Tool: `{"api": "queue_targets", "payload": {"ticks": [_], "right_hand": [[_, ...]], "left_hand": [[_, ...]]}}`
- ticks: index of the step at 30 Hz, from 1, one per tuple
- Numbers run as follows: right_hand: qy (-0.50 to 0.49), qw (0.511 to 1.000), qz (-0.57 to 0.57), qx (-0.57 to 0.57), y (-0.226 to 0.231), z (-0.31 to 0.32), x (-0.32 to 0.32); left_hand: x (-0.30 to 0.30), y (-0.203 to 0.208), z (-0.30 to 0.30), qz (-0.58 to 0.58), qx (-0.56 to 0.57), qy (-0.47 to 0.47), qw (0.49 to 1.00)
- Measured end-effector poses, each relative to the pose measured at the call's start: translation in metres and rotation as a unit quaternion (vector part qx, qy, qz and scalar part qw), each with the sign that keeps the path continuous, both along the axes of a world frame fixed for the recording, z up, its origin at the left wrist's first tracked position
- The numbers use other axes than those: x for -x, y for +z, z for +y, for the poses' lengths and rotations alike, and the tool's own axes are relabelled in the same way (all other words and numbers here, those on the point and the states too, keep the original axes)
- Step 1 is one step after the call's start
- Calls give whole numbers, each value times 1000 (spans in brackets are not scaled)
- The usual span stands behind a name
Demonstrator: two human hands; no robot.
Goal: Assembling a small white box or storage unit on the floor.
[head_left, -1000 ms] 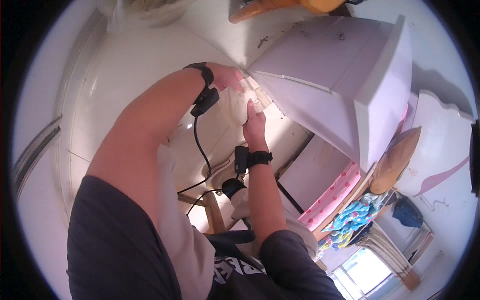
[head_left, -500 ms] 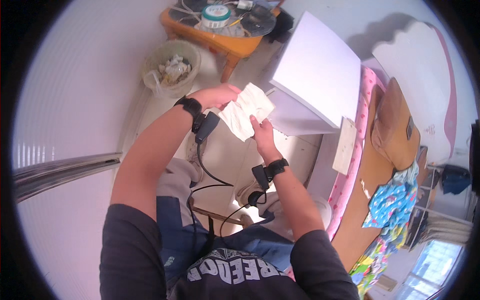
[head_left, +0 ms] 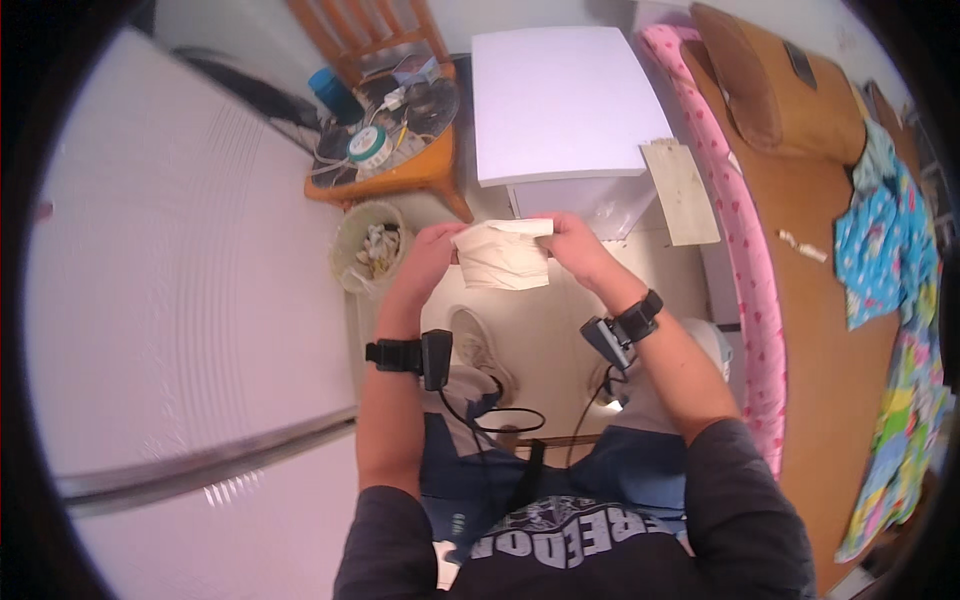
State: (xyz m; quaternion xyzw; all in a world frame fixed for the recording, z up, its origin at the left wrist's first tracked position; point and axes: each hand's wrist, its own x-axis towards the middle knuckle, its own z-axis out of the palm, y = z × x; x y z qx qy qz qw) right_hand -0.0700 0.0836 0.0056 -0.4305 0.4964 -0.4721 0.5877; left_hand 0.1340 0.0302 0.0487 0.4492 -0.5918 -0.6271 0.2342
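The left hand (head_left: 432, 252) and right hand (head_left: 575, 240) each pinch an edge of a cream cloth (head_left: 503, 257), held in the air before the white cabinet (head_left: 560, 100); it looks partly folded, seemingly unfinished.

Cream folded cloth (head_left: 503, 257) between the fingers of both hands; plain white cabinet (head_left: 560, 100) just beyond the fingertips; orange stool (head_left: 400, 175) past the left fingers; pink heart-patterned edging (head_left: 745, 270) off the right fingers.
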Motion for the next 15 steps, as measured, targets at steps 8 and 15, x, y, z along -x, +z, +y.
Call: {"api": "queue_targets", "payload": {"ticks": [8, 15], "right_hand": [[-33, 998, -37, 28, 10, -13, 14], [-161, 986, -12, -37, 17, -11, 0]], "left_hand": [[24, 4, -18, -24, 9, 1, 1000], [38, 6, -10, 49, 100, 0, 994]]}}
